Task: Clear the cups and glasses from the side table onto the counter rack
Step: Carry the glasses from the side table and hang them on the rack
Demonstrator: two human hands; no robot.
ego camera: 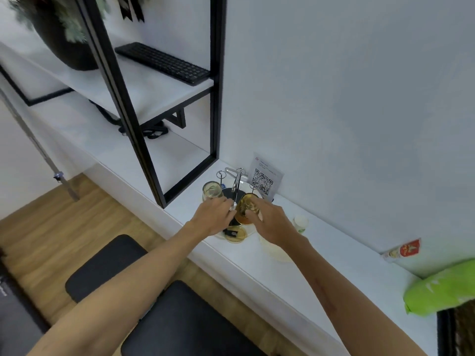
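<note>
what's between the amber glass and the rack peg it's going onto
Nothing visible. The right hand holds the amber glass right at the metal cup rack, beside its centre post. The left hand holds a clear glass on the rack's other side, apart from it. The peg itself is hidden behind the glass.

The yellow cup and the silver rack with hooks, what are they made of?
The amber see-through cup looks like tinted glass, maybe clear plastic: light passes through and it shines. The silvery wire rack seems polished metal: thin, bright, mirror-like rods.
</note>
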